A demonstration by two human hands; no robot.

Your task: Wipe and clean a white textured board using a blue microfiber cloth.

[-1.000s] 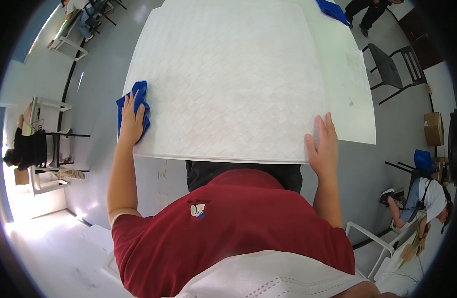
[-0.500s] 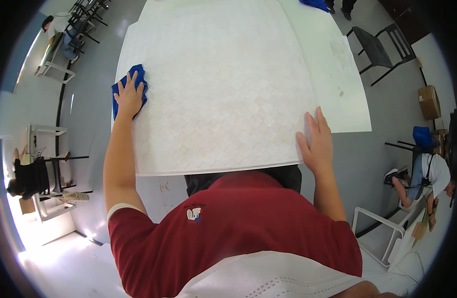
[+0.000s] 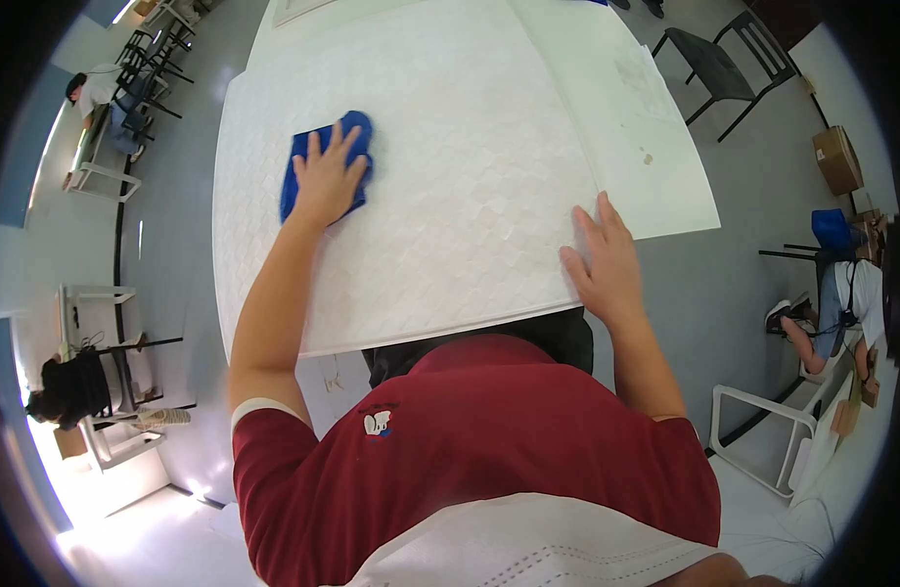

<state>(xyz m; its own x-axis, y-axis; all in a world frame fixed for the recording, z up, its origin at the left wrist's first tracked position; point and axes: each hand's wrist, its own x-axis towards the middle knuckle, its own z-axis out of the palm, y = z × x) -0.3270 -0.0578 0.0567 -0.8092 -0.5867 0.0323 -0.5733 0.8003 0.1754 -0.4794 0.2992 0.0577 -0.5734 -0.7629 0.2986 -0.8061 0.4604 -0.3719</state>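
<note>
My left hand (image 3: 328,188) lies flat with spread fingers on a crumpled blue cloth (image 3: 287,192). The cloth rests on the left half of a white padded sheet (image 3: 460,186) with a faint diamond pattern. At the sheet's near right corner, my right hand (image 3: 609,262) rests with its fingers apart, holding nothing. The sheet reaches over the table's near edge, close to my waist.
A smooth white tabletop (image 3: 655,186) with small brownish marks extends along the sheet's right side. Dark chair (image 3: 709,64) at the far right, cardboard box (image 3: 837,159) beyond it. White-framed chair (image 3: 763,435) at the near right. Several people sit along both walls.
My left hand and the blue cloth have moved right, inward from the sheet's left edge. The right hand stays at the near right corner. The whole view has shifted slightly.
</note>
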